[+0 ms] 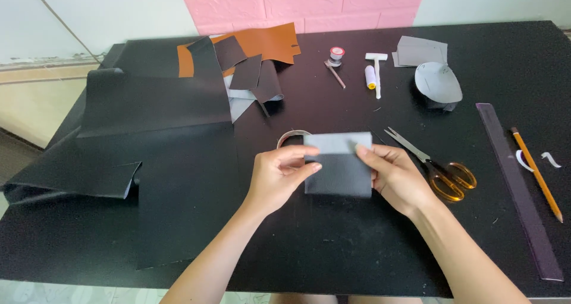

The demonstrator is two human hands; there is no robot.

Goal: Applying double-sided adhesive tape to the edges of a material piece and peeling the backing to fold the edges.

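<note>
Both hands, left hand (278, 176) and right hand (395, 176), pinch a folded grey leather piece (339, 164) with fingers clamped on opposite edges, keeping its flap flat above the black worktop (333, 244), scissors (437, 167) within reach.

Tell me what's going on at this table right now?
A person holds a small dark leather piece over a black table, its grey top edge folded down. The left hand grips its left side, the right hand its right. A tape roll sits just behind it. Scissors lie to the right, then a ruler and pencil. Black and brown leather sheets spread on the left.
</note>
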